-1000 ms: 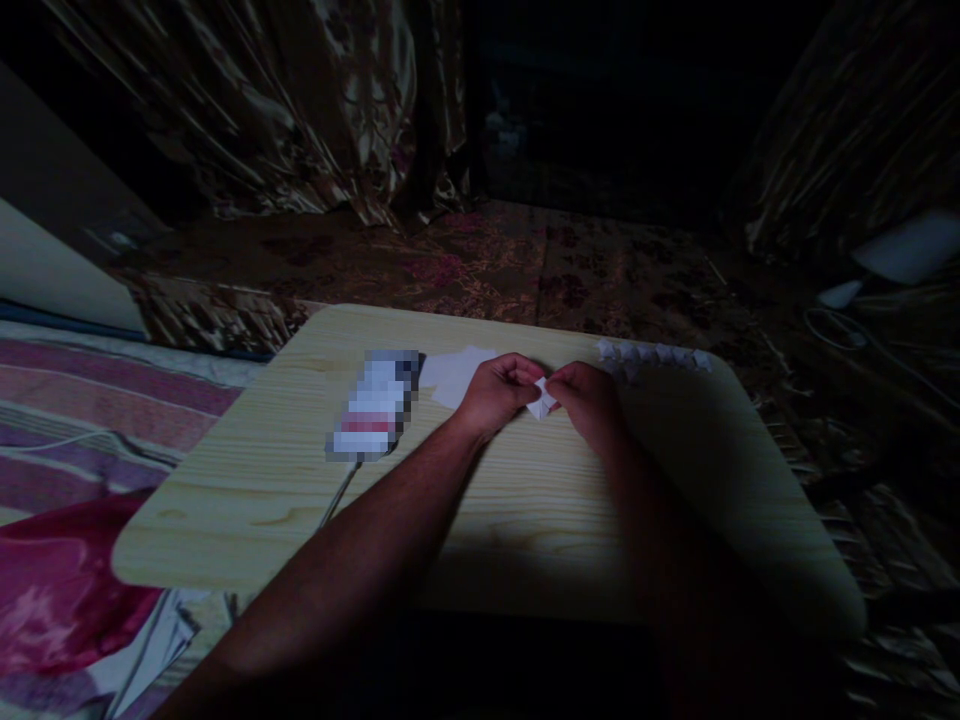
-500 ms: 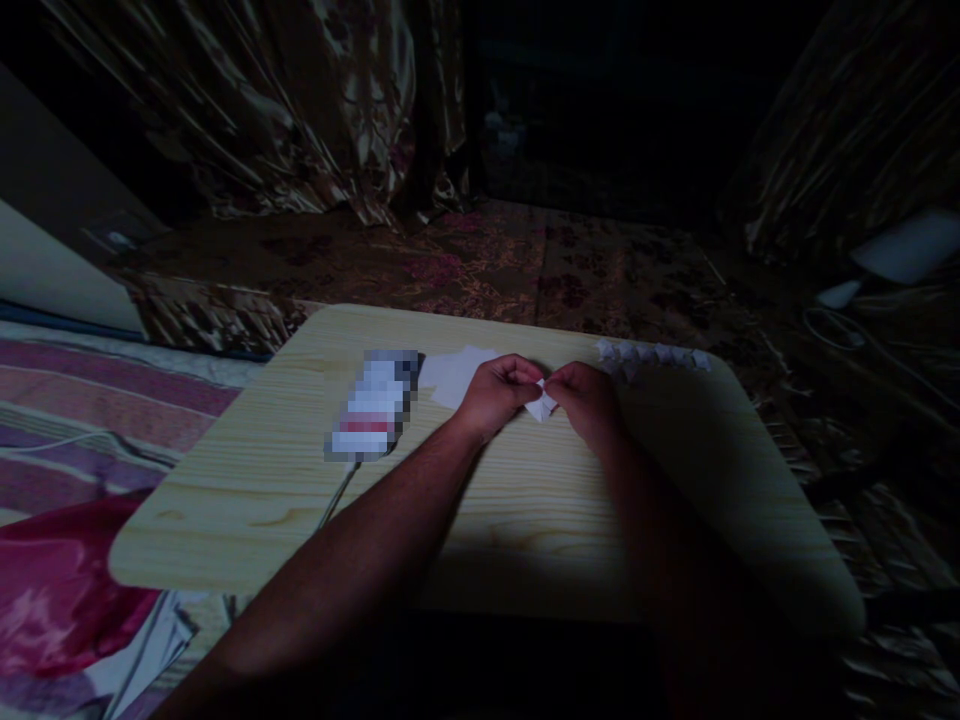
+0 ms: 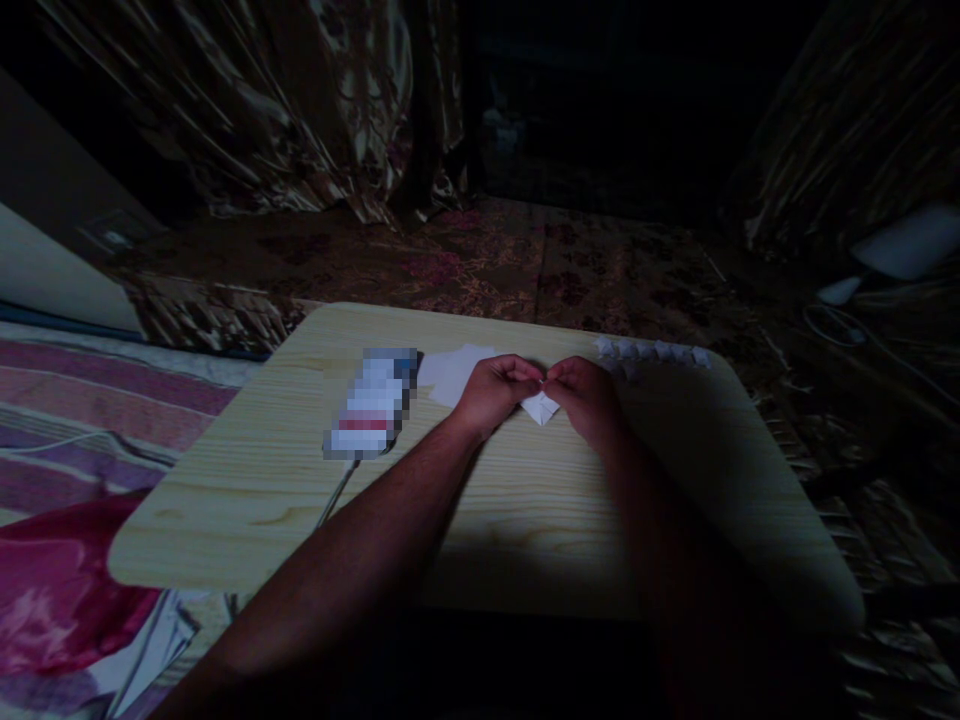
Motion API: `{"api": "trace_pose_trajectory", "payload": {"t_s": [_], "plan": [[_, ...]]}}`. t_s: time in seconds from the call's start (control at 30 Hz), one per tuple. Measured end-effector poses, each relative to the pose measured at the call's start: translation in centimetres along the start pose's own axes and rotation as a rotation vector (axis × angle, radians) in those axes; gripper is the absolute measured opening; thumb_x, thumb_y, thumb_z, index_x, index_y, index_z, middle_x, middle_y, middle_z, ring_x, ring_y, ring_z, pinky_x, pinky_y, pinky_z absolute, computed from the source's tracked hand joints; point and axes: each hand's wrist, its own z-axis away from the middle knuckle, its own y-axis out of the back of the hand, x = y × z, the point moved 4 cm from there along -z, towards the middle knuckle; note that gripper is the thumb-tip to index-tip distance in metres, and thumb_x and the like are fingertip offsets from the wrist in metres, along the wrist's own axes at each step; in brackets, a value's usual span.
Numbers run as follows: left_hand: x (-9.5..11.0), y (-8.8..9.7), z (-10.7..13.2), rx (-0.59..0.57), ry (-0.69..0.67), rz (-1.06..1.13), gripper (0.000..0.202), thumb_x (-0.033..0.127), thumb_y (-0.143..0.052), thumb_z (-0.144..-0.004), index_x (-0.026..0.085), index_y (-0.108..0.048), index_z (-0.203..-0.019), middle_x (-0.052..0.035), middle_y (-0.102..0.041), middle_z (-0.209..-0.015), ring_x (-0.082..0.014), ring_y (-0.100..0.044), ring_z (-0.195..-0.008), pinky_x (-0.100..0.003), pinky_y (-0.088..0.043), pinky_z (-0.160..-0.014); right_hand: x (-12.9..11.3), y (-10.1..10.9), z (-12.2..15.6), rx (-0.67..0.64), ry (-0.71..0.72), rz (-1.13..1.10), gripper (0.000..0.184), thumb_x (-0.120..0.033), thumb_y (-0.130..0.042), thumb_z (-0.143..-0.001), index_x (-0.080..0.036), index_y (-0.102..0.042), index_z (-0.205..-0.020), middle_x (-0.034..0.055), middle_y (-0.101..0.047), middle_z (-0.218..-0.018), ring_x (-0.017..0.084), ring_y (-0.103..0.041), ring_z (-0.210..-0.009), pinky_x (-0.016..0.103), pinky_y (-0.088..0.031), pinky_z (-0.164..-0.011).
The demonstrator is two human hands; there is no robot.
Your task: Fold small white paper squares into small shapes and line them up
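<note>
A small folded white paper piece (image 3: 540,406) sits between my two hands over the middle of a light wooden table (image 3: 480,500). My left hand (image 3: 496,390) pinches its left side with fingers curled. My right hand (image 3: 586,392) pinches its right side, also closed. The fingertips of both hands meet above the paper. Just behind my left hand lie flat white paper sheets (image 3: 450,372).
A row of several small folded white paper pieces (image 3: 652,352) lines the table's far right edge. A blurred-out object (image 3: 371,404) with a cable lies left of my hands. Striped and red cloth (image 3: 67,520) is at the left; patterned dark fabric surrounds the table.
The folded paper has dropped slightly lower between my fingers and now shows a downward point; both hands stay in nearly the same place.
</note>
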Motion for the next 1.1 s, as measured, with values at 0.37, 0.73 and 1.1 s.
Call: {"api": "trace_pose_trajectory", "payload": {"t_s": [0.37,0.73,1.1], "plan": [[0.4,-0.2,0.2,-0.07,-0.021,-0.115,0.016,0.023,-0.075,-0.065,0.013,-0.066,-0.074,-0.0006,-0.062,-0.063,-0.0086,-0.049,-0.052,-0.022,-0.035,-0.05,0.0,0.0,0.0,-0.032,0.025,-0.013,0.019,-0.03,-0.068,-0.068,-0.019,-0.058,-0.081,-0.0014,-0.064,-0.065,0.014,-0.06,-0.058,0.024,-0.043,-0.052],[0.3,0.1,0.0,0.151,-0.047,0.075,0.013,0.02,-0.072,-0.065,0.014,-0.065,-0.074,0.0004,-0.06,-0.061,-0.0078,-0.047,-0.051,-0.021,-0.034,-0.05,0.4,-0.9,0.3,-0.047,-0.079,0.058,0.021,-0.037,-0.067,-0.07,-0.018,-0.062,-0.079,-0.0002,-0.064,-0.06,0.015,-0.058,-0.053,0.025,-0.041,-0.049],[0.2,-0.5,0.5,0.189,-0.013,0.149,0.016,0.021,-0.074,-0.063,0.014,-0.065,-0.074,0.0007,-0.06,-0.061,-0.0077,-0.047,-0.051,-0.021,-0.035,-0.051,0.4,-1.1,0.6,0.037,-0.002,0.181,0.018,-0.036,-0.061,-0.075,-0.018,-0.064,-0.075,-0.0008,-0.062,-0.06,0.014,-0.055,-0.056,0.024,-0.037,-0.051]]}}
